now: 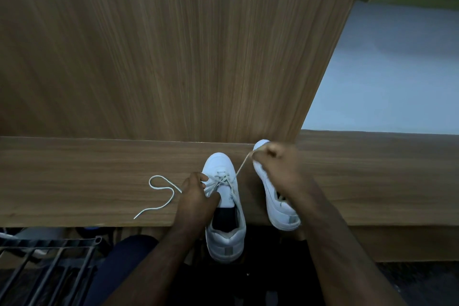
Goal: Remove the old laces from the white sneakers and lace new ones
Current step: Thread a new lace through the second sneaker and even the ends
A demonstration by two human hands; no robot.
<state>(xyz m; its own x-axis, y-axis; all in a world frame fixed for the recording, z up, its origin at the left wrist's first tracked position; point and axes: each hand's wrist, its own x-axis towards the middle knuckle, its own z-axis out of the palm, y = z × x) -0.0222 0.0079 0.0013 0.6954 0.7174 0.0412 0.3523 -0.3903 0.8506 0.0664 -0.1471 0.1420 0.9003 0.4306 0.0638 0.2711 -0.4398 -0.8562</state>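
Two white sneakers stand on a wooden ledge, toes pointing away from me. The left sneaker (224,218) has a pale lace (242,165) partly threaded near its toe. My left hand (196,194) grips that shoe's left side by the eyelets. My right hand (275,164) pinches the lace's end and holds it taut, up and to the right of the shoe. The right sneaker (279,208) lies mostly behind my right hand and forearm. The lace's other end (161,191) trails in loose curves on the ledge to the left.
A tall wooden panel (173,45) rises right behind the ledge (74,181). A dark metal rack (44,258) sits low at the left. My knee in dark trousers (124,256) is below the ledge. A pale wall (385,69) shows at the right.
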